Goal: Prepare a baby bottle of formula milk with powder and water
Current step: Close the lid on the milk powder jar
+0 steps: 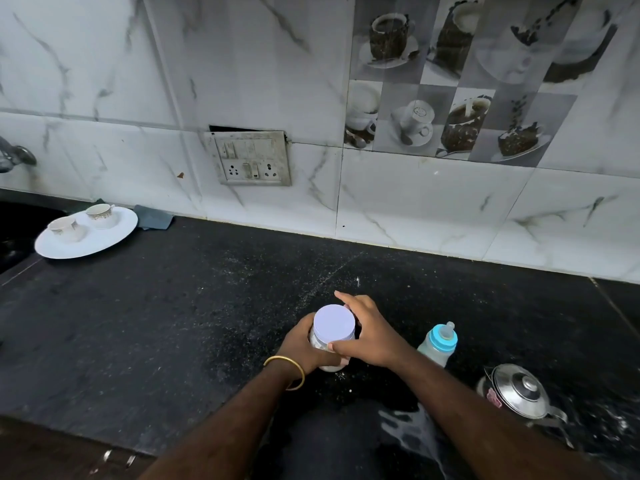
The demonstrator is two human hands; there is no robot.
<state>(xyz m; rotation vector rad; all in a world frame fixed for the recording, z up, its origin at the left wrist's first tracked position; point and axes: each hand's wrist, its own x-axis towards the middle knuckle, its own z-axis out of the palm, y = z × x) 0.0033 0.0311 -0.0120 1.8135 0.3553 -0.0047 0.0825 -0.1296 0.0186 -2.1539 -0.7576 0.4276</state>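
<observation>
Head view: you look down on a dark speckled counter [145, 323] against a marble-tiled wall.
Powder jar: the jar [330, 337] stands upright on the counter, near its front edge, with its pale lid [334, 323] on top.
Left hand: your left hand [304, 344] is wrapped around the jar's body, fingers curled closed on it; a gold bangle [287, 370] sits at the wrist.
Right hand: your right hand [369, 332] grips the lid rim, thumb on the near side and fingers on the far side, index finger extended.
Baby bottle: the bottle [438, 342], blue collar and teat fitted, stands just right of your right hand, not touching it.
Steel pot: a lidded pot [519, 393] sits right of the bottle, nearer you.
Far left: a white plate [114, 233] holds two cups [65, 228].
Counter surface: wet patch near front edge; white specks around the jar.
</observation>
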